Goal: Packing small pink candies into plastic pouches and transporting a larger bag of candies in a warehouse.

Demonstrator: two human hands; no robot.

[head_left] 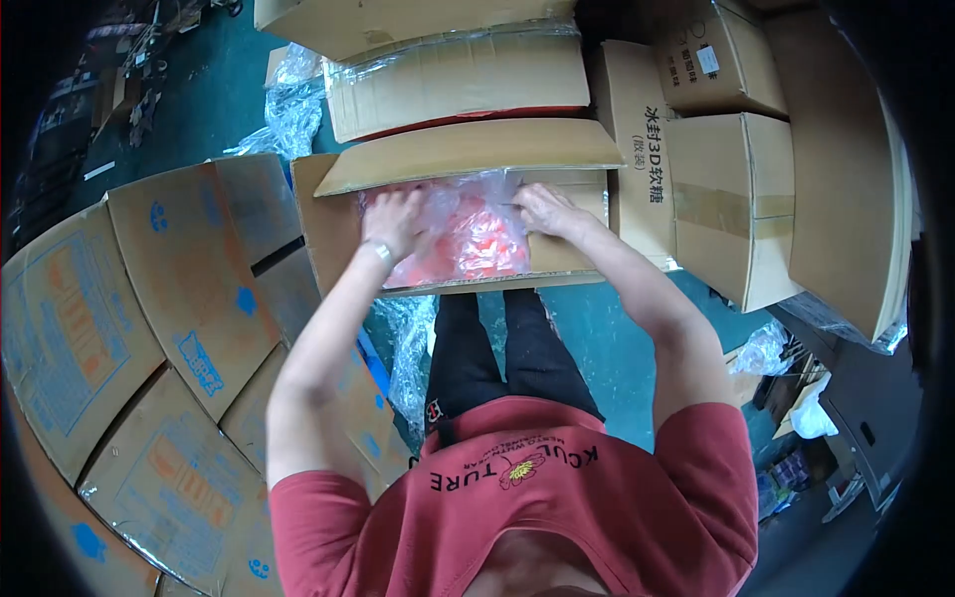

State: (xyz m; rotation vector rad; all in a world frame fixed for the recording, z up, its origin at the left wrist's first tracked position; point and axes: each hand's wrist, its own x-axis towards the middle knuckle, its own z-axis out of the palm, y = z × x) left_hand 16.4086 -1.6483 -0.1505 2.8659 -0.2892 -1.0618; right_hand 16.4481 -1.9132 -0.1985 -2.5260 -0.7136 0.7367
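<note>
A clear plastic bag (476, 239) of small red pieces, too blurred to name, lies in an open cardboard carton (328, 231) in front of me. My left hand (396, 221) is on the bag's left side, its fingers curled into the loose plastic and slightly smeared. At the bag's upper right, my right hand (545, 209) is closed on the plastic edge. The carton's far flap (468, 154) stands up behind both hands and overhangs part of the bag. To the right of the bag, bare cardboard shows inside the carton.
Printed cartons (189, 298) are stacked at my left. More cartons (733, 199) stand on the right, and another open box (458, 85) is beyond mine. Crumpled clear plastic wrap (293, 99) lies on the green floor (587, 338). A dark cabinet (846, 398) stands at right.
</note>
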